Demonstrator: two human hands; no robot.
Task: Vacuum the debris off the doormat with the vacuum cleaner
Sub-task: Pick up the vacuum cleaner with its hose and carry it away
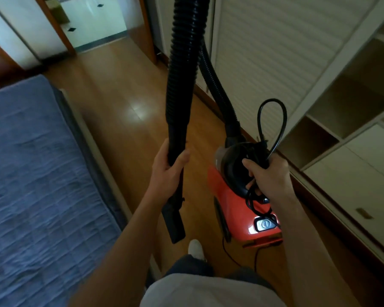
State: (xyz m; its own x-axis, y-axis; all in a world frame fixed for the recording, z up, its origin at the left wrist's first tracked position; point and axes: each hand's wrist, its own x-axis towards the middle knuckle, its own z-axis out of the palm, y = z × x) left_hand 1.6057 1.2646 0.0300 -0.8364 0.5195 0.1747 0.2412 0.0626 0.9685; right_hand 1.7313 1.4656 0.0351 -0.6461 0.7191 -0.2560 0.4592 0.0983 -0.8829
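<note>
**A:** Going from the left, what have you got?

**B:** Well to the left of the vacuum (pixel 233 209) is the bed (pixel 31 162). Closer to the vacuum, your left hand (pixel 166 171) is wrapped round the tube (pixel 174 220) at the end of the hose (pixel 181 63). The fingers are curled about it, and its open end points down past your wrist.

**A:** And the vacuum itself?

**B:** Your right hand (pixel 266 173) sits on top of it. The fingers are hooked through the handle (pixel 232 167), with coils of cord (pixel 272 100) pinched in the same grip. One loop stands up above the vacuum. I can't tell whether the vacuum hangs from your hand or rests on the floor.

**A:** How will it handle?

**B:** I'd judge the vacuum to be the heavy, rigid part, so the handle is the right place to hold it. The hose looks ribbed and springy and will likely tug back and twist. Keep your hold on the stiff tube, not on the ribs. The cord is slack and smooth, so a coil could slip from your fingers. A strand trails behind the vacuum, near your shoe (pixel 195 249), where it could snag.

**A:** And the doormat?

**B:** It isn't in view. Right of the vacuum there is only the cupboard (pixel 264 52), so you have some carrying to do before any suction.
</note>
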